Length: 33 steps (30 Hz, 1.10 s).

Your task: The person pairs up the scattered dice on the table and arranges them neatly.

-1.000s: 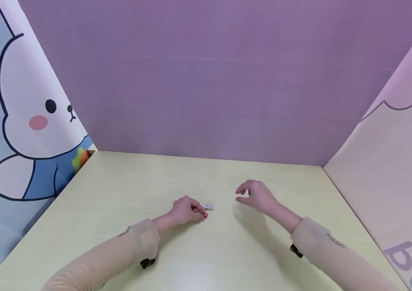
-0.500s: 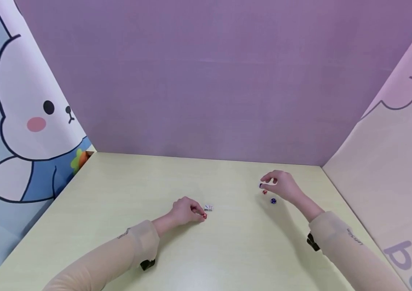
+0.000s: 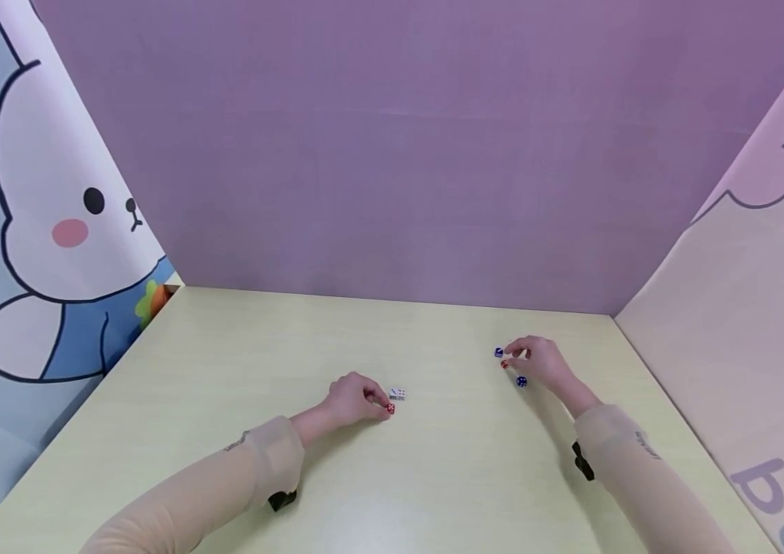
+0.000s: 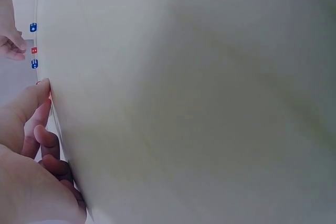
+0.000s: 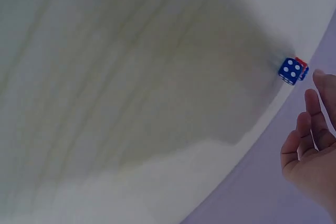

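Fingers of your right hand, slightly parted, visibly holding nothing, sit just right of the loose red die, between far blue die and near blue die; contact unclear. Your left hand pinches another red die beside two white dice.

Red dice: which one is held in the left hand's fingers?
The red die beside the two white dice, pinched by the left hand; the other red die is between the two blue dice, near the right hand.
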Available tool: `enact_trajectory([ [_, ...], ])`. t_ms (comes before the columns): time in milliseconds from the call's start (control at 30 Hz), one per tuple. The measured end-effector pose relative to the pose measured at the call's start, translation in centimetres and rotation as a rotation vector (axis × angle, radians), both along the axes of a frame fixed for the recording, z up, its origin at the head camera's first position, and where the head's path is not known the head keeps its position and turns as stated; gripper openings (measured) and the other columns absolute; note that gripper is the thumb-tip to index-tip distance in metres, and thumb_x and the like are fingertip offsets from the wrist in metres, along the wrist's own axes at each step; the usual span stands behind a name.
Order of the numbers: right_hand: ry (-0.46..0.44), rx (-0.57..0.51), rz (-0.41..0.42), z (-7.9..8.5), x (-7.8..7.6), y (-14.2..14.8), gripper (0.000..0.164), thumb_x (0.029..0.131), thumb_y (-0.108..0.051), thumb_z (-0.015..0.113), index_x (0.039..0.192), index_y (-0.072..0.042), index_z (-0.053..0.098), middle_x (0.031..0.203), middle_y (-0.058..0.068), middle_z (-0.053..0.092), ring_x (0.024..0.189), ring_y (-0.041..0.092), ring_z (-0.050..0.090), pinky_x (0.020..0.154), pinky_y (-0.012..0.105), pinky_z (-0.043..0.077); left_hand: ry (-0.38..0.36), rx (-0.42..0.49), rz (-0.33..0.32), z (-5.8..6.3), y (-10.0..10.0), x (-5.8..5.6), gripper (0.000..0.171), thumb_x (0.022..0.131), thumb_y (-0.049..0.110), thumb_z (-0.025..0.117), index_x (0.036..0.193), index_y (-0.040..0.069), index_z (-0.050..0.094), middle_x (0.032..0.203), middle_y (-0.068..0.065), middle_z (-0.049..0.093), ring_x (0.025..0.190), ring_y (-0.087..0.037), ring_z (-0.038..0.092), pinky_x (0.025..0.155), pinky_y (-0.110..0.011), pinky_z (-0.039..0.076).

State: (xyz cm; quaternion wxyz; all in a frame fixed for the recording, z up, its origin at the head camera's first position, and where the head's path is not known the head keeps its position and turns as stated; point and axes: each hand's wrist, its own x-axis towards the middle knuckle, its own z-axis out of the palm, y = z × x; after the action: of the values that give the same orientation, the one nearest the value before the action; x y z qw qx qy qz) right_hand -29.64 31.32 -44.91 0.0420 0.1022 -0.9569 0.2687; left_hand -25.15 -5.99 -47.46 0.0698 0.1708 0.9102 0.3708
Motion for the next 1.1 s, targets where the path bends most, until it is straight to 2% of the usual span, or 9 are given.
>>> enact_trajectory([
  [300,-0.039,0.01,-0.008,-0.5,-0.3,0.1,0.014,0.084,-0.004,0.067,0.097,-0.002,0.071,0.091,0.011,0.065,0.075,0.02,0.051,0.062,0.03,0.042,-0.021,-0.012,-0.004,0.2,0.0,0.1,0.014,0.068,0.026,0.084,0.077,0.024,0.074,0.059,0.011,0.051,0.063,-0.009,0.045,0.082,-0.041,0.028],
  [600,-0.046,0.044,0.013,-0.9,-0.4,0.2,0.01,0.083,-0.007,0.068,0.093,-0.007,0.072,0.085,0.005,0.065,0.072,0.017,0.052,0.061,0.029,0.042,-0.023,-0.01,-0.008,0.4,0.1,0.2,0.014,0.068,0.025,0.084,0.077,0.023,0.074,0.06,0.011,0.051,0.064,-0.009,0.045,0.081,-0.041,0.027],
  [933,-0.023,0.058,0.056,-1.0,0.1,-0.9,0.008,0.082,-0.009,0.07,0.089,-0.008,0.072,0.083,0.003,0.064,0.069,0.014,0.051,0.06,0.027,0.042,-0.024,-0.006,-0.008,0.0,0.0,-0.1,0.014,0.068,0.027,0.085,0.075,0.025,0.073,0.059,0.01,0.051,0.063,-0.01,0.045,0.08,-0.04,0.027],
  [1100,-0.043,0.064,0.086,-1.0,0.7,-1.6,0.007,0.082,-0.008,0.07,0.088,-0.01,0.072,0.078,-0.001,0.062,0.067,0.012,0.05,0.059,0.026,0.042,-0.024,-0.007,-0.015,-0.1,0.0,-0.2,0.014,0.068,0.028,0.084,0.075,0.025,0.073,0.06,0.01,0.052,0.063,-0.01,0.046,0.082,-0.042,0.027],
])
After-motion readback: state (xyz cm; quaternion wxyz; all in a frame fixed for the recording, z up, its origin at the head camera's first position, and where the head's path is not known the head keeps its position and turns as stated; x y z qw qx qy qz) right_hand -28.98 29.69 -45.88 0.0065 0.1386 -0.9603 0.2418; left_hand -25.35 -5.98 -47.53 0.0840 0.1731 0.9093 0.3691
